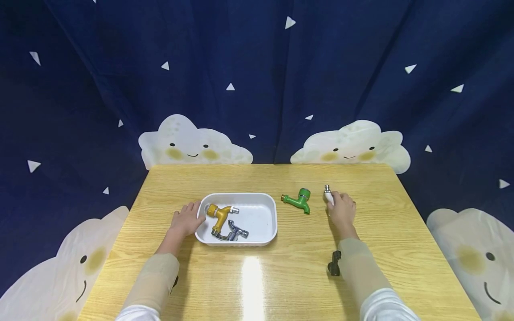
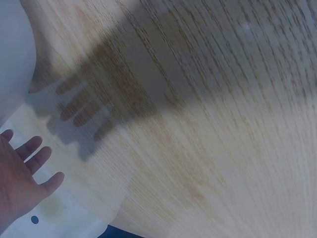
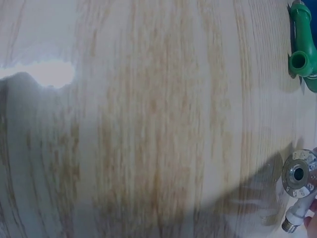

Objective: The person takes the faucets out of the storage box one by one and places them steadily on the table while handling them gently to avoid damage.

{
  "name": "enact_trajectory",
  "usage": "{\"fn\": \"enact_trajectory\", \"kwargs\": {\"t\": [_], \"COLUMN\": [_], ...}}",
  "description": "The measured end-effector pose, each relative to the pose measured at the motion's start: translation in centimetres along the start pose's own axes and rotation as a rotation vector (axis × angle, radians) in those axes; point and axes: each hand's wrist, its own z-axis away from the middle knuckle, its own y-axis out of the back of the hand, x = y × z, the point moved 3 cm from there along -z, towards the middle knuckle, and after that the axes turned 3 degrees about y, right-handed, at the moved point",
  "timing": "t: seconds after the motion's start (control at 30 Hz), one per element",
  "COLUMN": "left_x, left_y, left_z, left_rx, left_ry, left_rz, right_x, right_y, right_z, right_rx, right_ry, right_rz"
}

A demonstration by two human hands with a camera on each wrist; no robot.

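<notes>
My left hand (image 1: 186,219) lies at the left side of a white tray (image 1: 263,240), its thumb right at the rim. The left wrist view shows the same hand (image 2: 22,178) with fingers spread. Inside the tray lie a yellow faucet (image 1: 220,217) and a chrome faucet (image 1: 234,232), close together on the left side. On the table's right, my right hand (image 1: 342,209) grips a white faucet (image 1: 329,197) with a metal end. Its round metal flange and threaded tip show in the right wrist view, with fingertips (image 3: 312,225) on its body.
A green faucet (image 1: 298,202) lies on the wooden table (image 1: 289,276) between the tray and my right hand. A dark blue curtain (image 1: 257,67) with cloud shapes hangs behind the table. Black wrist cameras (image 1: 334,263) sit under the forearms.
</notes>
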Motion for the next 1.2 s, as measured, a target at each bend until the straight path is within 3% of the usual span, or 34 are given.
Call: {"fn": "enact_trajectory", "kwargs": {"t": [0.67, 1.2], "left_x": [-0.05, 0.05], "left_y": [0.12, 0.24], "left_z": [0.08, 0.17], "left_rx": [0.012, 0.008], "left_ry": [-0.002, -0.004], "left_rz": [0.002, -0.001], "right_x": [-0.06, -0.35], "right_y": [-0.08, -0.18], "right_z": [-0.35, -0.45], "right_rx": [-0.106, -0.161], "right_ry": [-0.052, -0.01], "right_rz": [0.014, 0.093]}}
